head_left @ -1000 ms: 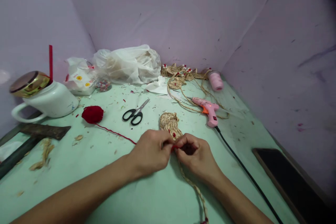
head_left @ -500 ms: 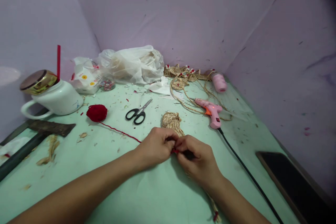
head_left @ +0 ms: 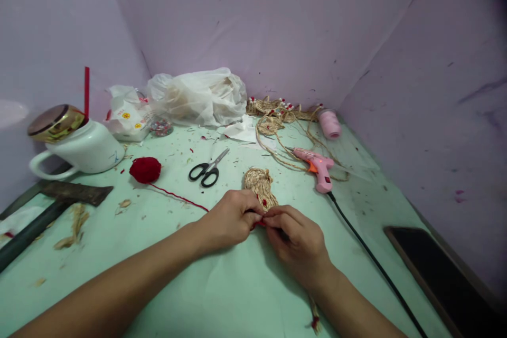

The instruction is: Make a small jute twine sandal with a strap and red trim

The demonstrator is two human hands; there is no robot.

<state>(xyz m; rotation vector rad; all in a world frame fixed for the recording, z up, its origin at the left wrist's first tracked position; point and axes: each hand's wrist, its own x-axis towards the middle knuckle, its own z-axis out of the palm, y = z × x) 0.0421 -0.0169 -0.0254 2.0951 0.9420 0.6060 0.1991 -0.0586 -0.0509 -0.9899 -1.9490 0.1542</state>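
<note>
— What differs from half a second ago?

— Little. Both hands stay at the same spot, the right hand (head_left: 299, 243) drawn slightly toward 6 o'clock, so more of the braid (head_left: 261, 185) with its red flecks shows. The braid's frayed tail has slid a bit toward 9 o'clock.

— The grips?

— Both have fingers curled and thumb and forefinger pressed tight. The left hand (head_left: 232, 219) pinches the red yarn (head_left: 178, 199). The right pinches the braid just beside it, fingertips touching the left's. Whether the right also has yarn, I cannot tell.

— How does the braid lie?

— Flat on the table (head_left: 222, 296), mid-table. Its thick looped end points to 12 o'clock. Its long axis runs from there under the right hand and forearm toward 5 o'clock. The yarn leads off at 10 o'clock to its ball (head_left: 145, 170).

— Room around?

— Bare table from 6 to 9 o'clock of the hands. Scissors (head_left: 208, 170) lie near at 11 o'clock, and the glue gun (head_left: 317, 165) at 1 o'clock. The gun's cord (head_left: 368, 259) passes near the right forearm toward 4 o'clock. A dark slab (head_left: 443, 269) lies by the table's right edge, well apart. A hammer (head_left: 75, 191) and a mug (head_left: 85, 149) lie far off at 9 to 10 o'clock.
</note>
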